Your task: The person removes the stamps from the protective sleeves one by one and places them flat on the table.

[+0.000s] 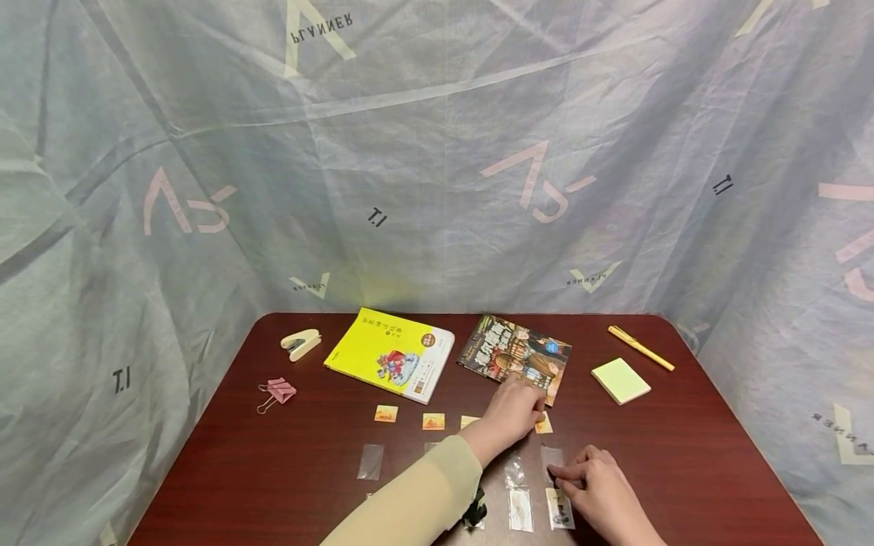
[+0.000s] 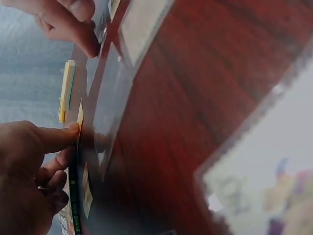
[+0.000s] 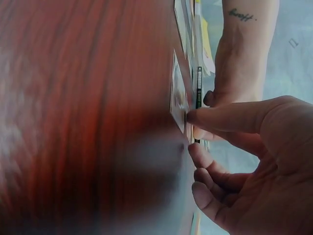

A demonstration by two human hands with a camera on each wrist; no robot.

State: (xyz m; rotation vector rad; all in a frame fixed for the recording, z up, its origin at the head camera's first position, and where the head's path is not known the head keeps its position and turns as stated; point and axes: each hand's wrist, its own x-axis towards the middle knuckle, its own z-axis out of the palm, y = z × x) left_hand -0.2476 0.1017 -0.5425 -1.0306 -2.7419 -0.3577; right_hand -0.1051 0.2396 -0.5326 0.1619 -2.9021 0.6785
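Observation:
My left hand (image 1: 515, 409) reaches to the right across the table and pinches a small yellow card (image 1: 543, 425) at the near edge of the dark comic-style book (image 1: 517, 354). In the left wrist view, the thumb lies on that card (image 2: 80, 115). My right hand (image 1: 595, 479) rests on a small clear plastic bag (image 1: 551, 456), thumb and forefinger apart at its near end. Just below those fingers lies a bag with a printed card inside (image 1: 560, 509). Another bagged card (image 1: 520, 509) lies left of it, under an unfilled clear bag (image 1: 514, 472).
More yellow cards (image 1: 385, 413) line up left of my forearm, above another clear bag (image 1: 371, 462). Farther back lie a yellow book (image 1: 389, 355), a cream stapler (image 1: 300, 344), a pink binder clip (image 1: 278, 391), a sticky-note pad (image 1: 620, 381) and a yellow pen (image 1: 640, 348).

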